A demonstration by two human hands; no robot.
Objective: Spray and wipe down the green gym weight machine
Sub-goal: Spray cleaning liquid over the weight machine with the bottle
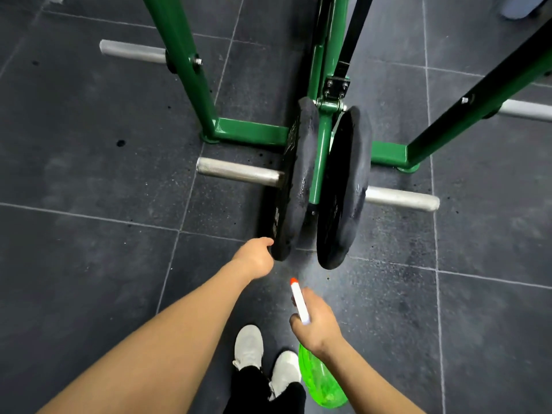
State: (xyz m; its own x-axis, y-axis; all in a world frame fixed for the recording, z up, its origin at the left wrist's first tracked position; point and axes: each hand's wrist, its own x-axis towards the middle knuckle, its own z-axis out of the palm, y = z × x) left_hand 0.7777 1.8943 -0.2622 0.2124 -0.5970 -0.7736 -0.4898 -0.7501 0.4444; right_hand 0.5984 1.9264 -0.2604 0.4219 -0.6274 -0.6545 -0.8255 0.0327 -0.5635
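The green weight machine frame (248, 131) stands ahead, with a green centre arm (321, 162) between two black weight plates. My left hand (256, 256) reaches to the near rim of the left plate (294, 189), fingers hidden behind its lower edge; what it holds, if anything, is hidden. My right hand (315, 319) grips a green spray bottle (321, 380) by its white trigger head, the orange nozzle (293, 281) pointing toward the right plate (343, 189). A faint mist hangs in front of the nozzle. Both plates look wet in spots.
Steel plate pegs stick out at the left (239, 171), right (401, 198), far left (133, 51) and far right (525, 110). Dark rubber floor tiles (89, 174) carry wet speckles. My white shoes (248, 346) stand just below the hands.
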